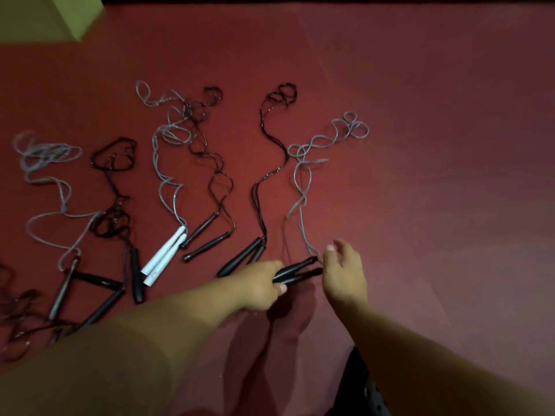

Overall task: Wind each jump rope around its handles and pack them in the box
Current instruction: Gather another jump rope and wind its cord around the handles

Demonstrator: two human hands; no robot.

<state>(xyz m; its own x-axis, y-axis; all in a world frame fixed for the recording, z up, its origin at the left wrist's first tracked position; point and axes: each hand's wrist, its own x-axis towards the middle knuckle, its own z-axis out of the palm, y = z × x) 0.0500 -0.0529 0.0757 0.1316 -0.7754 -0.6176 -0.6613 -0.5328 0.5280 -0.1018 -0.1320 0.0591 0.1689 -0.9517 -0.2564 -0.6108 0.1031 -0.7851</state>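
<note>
Jump ropes lie side by side on the red floor, cords trailing away: grey and black ones at the left, a white-handled one (163, 259) mid-row, more black pairs beyond. None looks wound yet, and the box (51, 18) sits far off at the top left. The left hand (261, 285) grips the black handles (295, 271) of the rightmost grey rope (303, 181). The right hand (345, 270) hovers open just beside them. Next, I judge, comes lifting the handles and wrapping the cord around them.
</note>
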